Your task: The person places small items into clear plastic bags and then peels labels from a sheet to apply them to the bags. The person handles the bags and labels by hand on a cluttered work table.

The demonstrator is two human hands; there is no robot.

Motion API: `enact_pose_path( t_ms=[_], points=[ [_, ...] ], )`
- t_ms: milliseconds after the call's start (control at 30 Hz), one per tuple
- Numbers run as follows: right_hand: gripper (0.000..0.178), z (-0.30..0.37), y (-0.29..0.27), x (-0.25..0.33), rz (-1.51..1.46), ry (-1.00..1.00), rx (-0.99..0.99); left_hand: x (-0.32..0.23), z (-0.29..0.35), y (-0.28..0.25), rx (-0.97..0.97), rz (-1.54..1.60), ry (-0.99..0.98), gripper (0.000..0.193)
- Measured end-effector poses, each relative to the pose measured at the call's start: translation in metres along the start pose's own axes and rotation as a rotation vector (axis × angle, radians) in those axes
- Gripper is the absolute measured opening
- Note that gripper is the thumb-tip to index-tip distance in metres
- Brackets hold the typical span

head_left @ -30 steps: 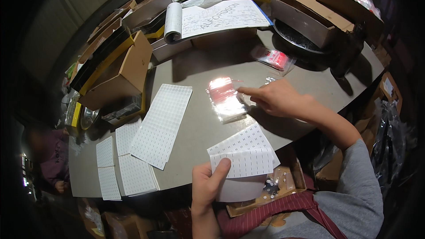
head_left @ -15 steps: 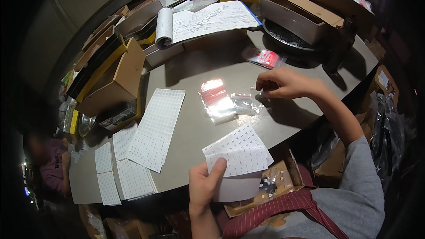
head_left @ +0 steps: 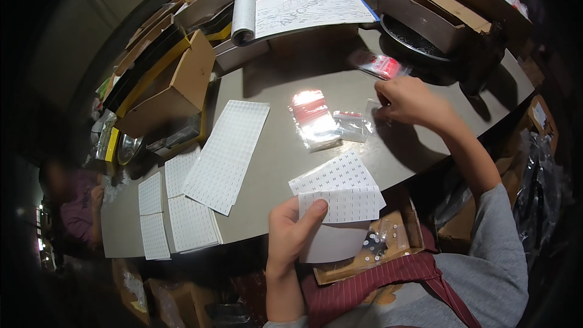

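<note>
My left hand (head_left: 294,229) holds several white label sheets (head_left: 340,203) printed with rows of small dark marks, its thumb pressed on top. They fan out over the table's near edge. My right hand (head_left: 408,102) is closed in a pinch over a clear plastic piece beside a small clear zip bag (head_left: 350,127); what its fingertips grip is hidden. Left of that bag lies a stack of clear zip bags (head_left: 316,120) with red tops, shining under the light. More label sheets (head_left: 228,152) rest on the left of the table, some in smaller stacks (head_left: 150,194).
Cardboard boxes (head_left: 182,79) line the left and far sides. A paper pad (head_left: 310,12) lies on boxes at the back, near a round black tray (head_left: 404,39) and a red-printed packet (head_left: 381,65). Below the sheets sits an open carton (head_left: 398,243) with small parts. Another person (head_left: 76,203) is at far left.
The whole view has shifted, so the table appears higher and farther right. My right hand stays pinched by the small clear bag, and my left hand keeps hold of the sheets.
</note>
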State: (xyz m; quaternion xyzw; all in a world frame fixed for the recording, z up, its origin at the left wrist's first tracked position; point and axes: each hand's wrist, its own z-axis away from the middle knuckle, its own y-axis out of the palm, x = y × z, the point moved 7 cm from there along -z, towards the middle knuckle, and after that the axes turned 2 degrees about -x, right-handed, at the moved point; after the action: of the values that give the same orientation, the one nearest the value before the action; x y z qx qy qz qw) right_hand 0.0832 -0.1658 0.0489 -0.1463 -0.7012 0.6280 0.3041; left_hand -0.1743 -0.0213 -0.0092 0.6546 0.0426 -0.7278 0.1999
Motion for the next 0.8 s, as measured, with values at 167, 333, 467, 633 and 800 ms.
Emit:
enact_pose_path(
  t_ms=[167,333,467,633,800],
  points=[
    [0.017,0.028,0.011,0.089,-0.402,-0.49,0.024,0.001,-0.001,0.0,-0.008,-0.052,-0.012,0.026],
    [0.035,0.04,0.025,0.116,-0.207,-0.552,0.004,0.005,-0.001,0.0,-0.025,-0.15,0.003,0.026],
    [0.033,0.038,0.022,0.125,-0.416,-0.598,-0.013,0.008,-0.002,0.001,-0.04,-0.213,0.043,0.025],
    [0.021,0.027,0.027,0.161,-0.392,-0.638,0.064,0.006,-0.002,0.0,-0.031,-0.248,0.063,0.02],
    [0.023,0.026,0.023,0.18,-0.209,-0.718,-0.098,0.01,-0.003,-0.006,-0.013,-0.251,0.028,0.015]
  ],
)
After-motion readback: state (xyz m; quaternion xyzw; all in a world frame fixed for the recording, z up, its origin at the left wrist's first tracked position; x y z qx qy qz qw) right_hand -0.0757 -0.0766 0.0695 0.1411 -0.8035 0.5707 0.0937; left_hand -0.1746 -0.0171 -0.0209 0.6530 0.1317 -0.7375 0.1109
